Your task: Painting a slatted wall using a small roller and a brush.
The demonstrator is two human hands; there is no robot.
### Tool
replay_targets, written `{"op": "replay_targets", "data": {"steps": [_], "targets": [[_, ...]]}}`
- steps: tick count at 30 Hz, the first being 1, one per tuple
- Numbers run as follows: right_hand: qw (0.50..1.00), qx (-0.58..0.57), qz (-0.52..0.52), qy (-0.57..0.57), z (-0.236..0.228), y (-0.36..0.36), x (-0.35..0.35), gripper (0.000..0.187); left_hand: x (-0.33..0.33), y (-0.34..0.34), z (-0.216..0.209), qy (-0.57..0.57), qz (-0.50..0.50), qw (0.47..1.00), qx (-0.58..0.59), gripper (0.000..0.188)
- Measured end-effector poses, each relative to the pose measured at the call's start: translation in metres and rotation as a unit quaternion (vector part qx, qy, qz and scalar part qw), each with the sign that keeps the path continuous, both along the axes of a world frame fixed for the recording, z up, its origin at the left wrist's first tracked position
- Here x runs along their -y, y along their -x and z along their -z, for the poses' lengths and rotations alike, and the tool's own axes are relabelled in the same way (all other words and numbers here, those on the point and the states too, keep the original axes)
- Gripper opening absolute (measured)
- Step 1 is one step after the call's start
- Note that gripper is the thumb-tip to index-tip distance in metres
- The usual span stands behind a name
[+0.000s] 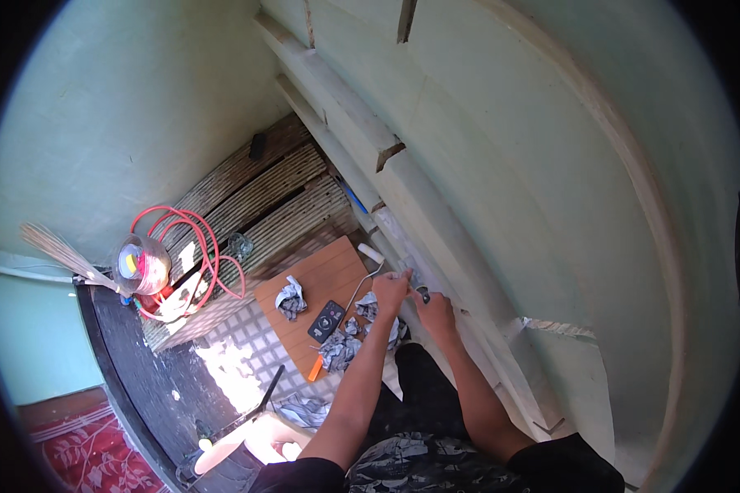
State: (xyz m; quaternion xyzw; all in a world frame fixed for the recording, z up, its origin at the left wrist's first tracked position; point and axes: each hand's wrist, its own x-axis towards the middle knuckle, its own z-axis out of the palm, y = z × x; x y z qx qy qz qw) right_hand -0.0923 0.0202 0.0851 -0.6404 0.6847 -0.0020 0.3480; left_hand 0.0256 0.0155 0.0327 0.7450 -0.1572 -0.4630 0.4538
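Note:
My left hand (390, 289) and my right hand (437, 314) are close together in front of the pale ledge along the wall. The left hand's fingers are pinched together; what is between them is too small to tell. My right hand is closed around a small dark tool (424, 294) with a rounded end, mostly hidden by the fingers. Just left of my left hand lies a paint roller (371, 254) with a white sleeve and bent wire frame. Crumpled newspaper (341, 351) and a dark box-shaped device with a round dial (327, 321) lie on a brown board (304, 279).
An orange piece (316, 367) lies at the board's near edge. Further left are a slatted bamboo bench (292, 185), a coiled red hose (214, 263), a clear round container (142, 264) and a stick broom (66, 253). The wall ledge (436, 214) runs close along my right.

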Motion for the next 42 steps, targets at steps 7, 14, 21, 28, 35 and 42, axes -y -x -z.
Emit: {"op": "replay_targets", "data": {"steps": [7,14,21,28,35,42], "targets": [[0.999,0.020,0.017,0.039,0.005,-0.005,0.001,0.046,0.004,-0.011,0.002,0.008,0.014,0.999,0.028,0.031],[0.998,0.045,-0.007,0.043,-0.007,-0.021,0.024,0.050,0.024,-0.027,0.005,-0.022,-0.012,0.986,0.166,0.032],[0.996,0.068,-0.003,-0.051,-0.017,-0.007,0.015,0.056,0.005,-0.014,0.003,-0.030,0.023,0.992,0.122,0.034],[0.994,0.099,0.004,-0.042,0.000,-0.017,0.032,0.059,0.025,-0.032,0.001,-0.035,0.016,0.991,0.132,0.038],[0.997,0.056,0.003,0.044,0.004,-0.016,0.026,0.059,0.031,-0.025,0.006,-0.060,0.009,0.982,0.181,0.040],[0.978,0.135,-0.028,0.159,-0.002,0.010,0.011,0.061,0.018,-0.030,-0.001,-0.024,0.096,0.988,0.116,0.028]]}}
